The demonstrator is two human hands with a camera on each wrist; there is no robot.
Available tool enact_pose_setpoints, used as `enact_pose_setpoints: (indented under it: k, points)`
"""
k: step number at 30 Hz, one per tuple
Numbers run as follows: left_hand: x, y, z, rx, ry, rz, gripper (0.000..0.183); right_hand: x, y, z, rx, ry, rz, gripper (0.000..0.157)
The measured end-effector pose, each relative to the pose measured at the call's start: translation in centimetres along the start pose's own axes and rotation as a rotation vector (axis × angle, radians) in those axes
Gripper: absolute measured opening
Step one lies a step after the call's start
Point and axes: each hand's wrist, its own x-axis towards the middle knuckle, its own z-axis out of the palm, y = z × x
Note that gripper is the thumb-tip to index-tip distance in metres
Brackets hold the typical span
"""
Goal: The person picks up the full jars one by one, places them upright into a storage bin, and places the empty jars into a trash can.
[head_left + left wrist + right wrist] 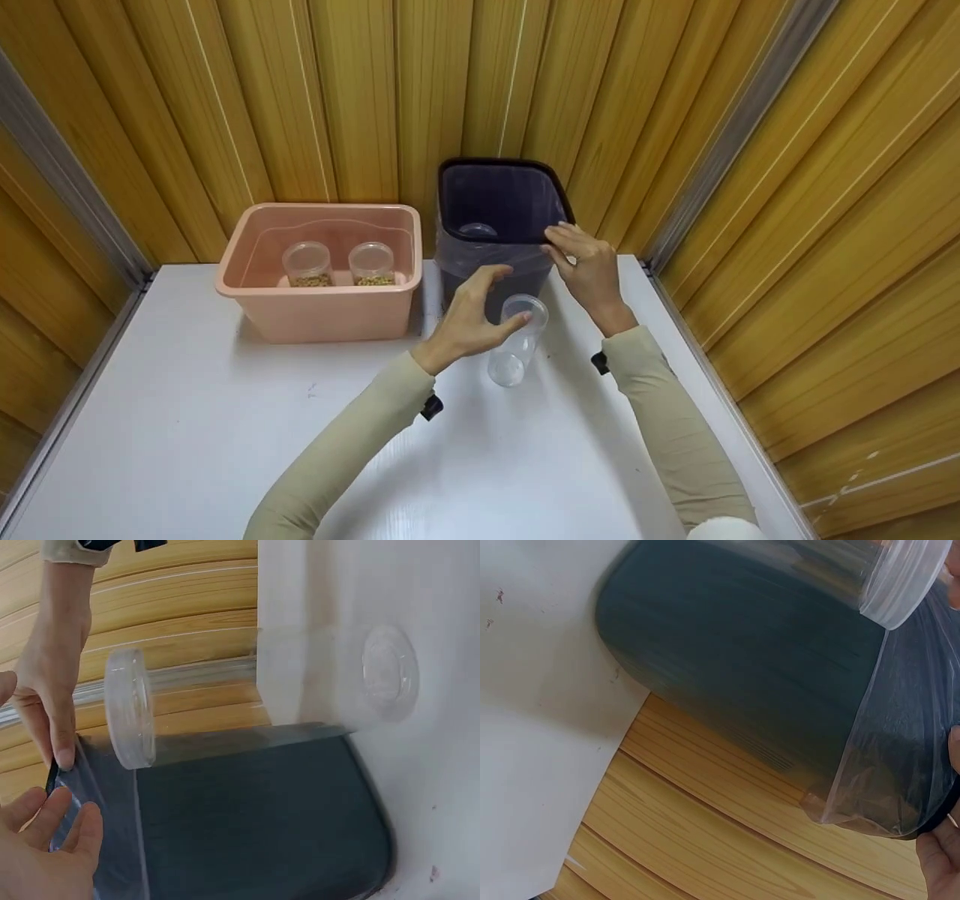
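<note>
A dark trash bin (pixel 510 196) with a clear plastic liner (pixel 911 712) folded over its rim stands against the back wall. My right hand (pixel 589 270) grips the right front corner of its rim and liner, thumb outside and fingers on top. In front of the bin, a tall see-through plastic jar (pixel 517 346) with a clear lid (pixel 129 709) stands on the table. My left hand (pixel 474 319) hovers beside the jar with fingers spread and loosely bent, holding nothing; its thumb overlaps the lid in the head view. Inside the bin, a clear round container (pixel 478 230) partly shows.
Left of the bin sits a pink plastic tub (pixel 322 315). It holds two clear lidded jars, a left jar (pixel 307 262) and a right jar (pixel 371 262), each with small tan pellets at the bottom. Wood-patterned walls (pixel 360 97) enclose the white table (pixel 187 420) at back and sides.
</note>
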Motion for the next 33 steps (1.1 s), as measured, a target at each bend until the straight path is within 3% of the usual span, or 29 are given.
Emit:
enact_pose_setpoints:
  k: [9,16,24,33]
  points:
    - [-2.2,-1.7,3.2,0.008,-0.060,-0.117,0.089,0.2,-0.2,0.2,0.007,-0.021,0.005,0.026]
    - [-3.2,-2.3,4.9,-0.022,-0.058,-0.176,0.091,0.1,-0.4,0.0,-0.009,-0.009,0.001,0.026]
    - [-3.8,-2.8,5.5,-0.062,-0.075,-0.246,0.079,0.0,-0.2,0.1,0.000,-0.014,-0.009,0.027]
    - [-2.8,-2.0,4.3,-0.063,-0.048,-0.209,0.075,0.0,-0.1,0.0,0.006,-0.016,0.018,0.027]
